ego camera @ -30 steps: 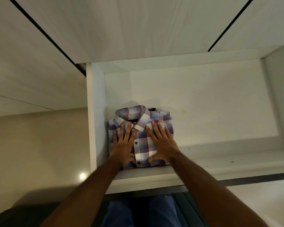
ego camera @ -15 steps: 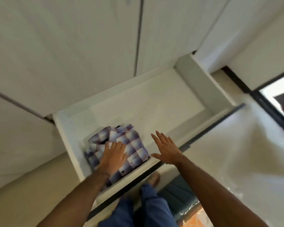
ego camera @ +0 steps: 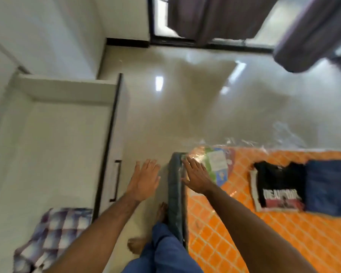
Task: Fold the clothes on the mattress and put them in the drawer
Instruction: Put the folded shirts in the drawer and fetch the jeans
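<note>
— Turning to the mattress now? The plaid shirt lies folded in the drawer, near its front corner.

— Yes. Left hand and right hand are both spread and hold nothing. Next, I'd say: reach to the far edge, where the black T-shirt lies touching the blue garment.

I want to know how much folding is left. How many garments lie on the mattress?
2: a black printed T-shirt and, touching its right side, a blue garment, both on the orange mattress. A plaid shirt is already in the drawer. The mattress runs out of frame.
</note>
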Available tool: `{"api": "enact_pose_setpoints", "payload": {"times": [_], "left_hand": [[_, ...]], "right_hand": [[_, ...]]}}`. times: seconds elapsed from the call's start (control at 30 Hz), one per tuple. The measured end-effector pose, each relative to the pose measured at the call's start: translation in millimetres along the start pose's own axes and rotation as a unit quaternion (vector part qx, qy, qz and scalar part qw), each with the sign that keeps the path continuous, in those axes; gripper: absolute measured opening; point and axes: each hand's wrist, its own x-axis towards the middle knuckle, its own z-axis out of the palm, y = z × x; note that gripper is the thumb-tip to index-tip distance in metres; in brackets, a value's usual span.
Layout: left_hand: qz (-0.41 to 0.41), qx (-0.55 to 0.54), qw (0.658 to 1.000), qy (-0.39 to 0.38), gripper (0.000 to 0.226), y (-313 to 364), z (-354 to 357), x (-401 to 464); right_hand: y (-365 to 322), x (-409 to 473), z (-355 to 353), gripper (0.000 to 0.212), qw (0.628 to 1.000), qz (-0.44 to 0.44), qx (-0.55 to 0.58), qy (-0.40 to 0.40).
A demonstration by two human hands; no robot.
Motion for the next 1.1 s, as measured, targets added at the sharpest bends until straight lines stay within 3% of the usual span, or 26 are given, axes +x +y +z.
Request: {"api": "enact_pose_setpoints", "payload": {"times": [0.1,0.2,0.3,0.37,0.47,0.57,0.63,0.7,0.87,0.97,1.03,1.1], "left_hand": [[0.089,-0.045,0.994,-0.045,0.045,80.7,0.8,61.3],[0.161,-0.070,0.973,-0.151,0.041,145.8,5.3,99.8],[0.189,-0.132,0.939,-0.254,0.062,213.7,23.2,138.3],[0.184,-0.178,0.925,-0.282,0.050,239.8,27.6,150.9],[0.177,-0.216,0.911,-0.302,0.038,299.3,60.0,181.3],[0.169,-0.239,0.892,-0.345,0.043,343.9,93.8,200.0],[0.161,-0.260,0.881,-0.361,0.048,361.1,107.3,208.4],[0.136,-0.298,0.867,-0.375,0.053,374.7,122.5,214.7],[0.036,-0.373,0.839,-0.394,0.060,391.6,147.7,224.6],[-0.014,-0.428,0.816,-0.387,0.065,406.4,155.2,224.0],[-0.062,-0.473,0.812,-0.336,0.058,424.3,156.1,221.5],[-0.116,-0.483,0.821,-0.282,0.079,435.2,157.9,223.1]], "right_hand": [[92.6,-38.8,22.7,0.083,0.992,0.104,0.064,0.016],[160.1,-73.8,50.0,0.080,0.971,0.202,0.119,0.043],[225.3,-106.8,84.3,0.079,0.917,0.324,0.223,0.071],[247.3,-119.1,97.2,0.076,0.874,0.371,0.296,0.105],[294.7,-135.8,131.5,0.068,0.712,0.514,0.419,0.229],[328.4,-139.8,170.5,0.074,0.503,0.622,0.524,0.294],[346.1,-134.4,188.4,0.072,0.383,0.618,0.603,0.328],[363.9,-128.2,203.0,0.051,0.314,0.564,0.671,0.364],[391.2,-121.7,201.8,0.038,0.258,0.492,0.721,0.415],[379.7,-125.8,200.2,0.023,0.222,0.465,0.763,0.390],[350.1,-124.9,198.5,0.033,0.177,0.421,0.802,0.384],[306.4,-116.5,199.7,0.043,0.143,0.364,0.837,0.383]]}}
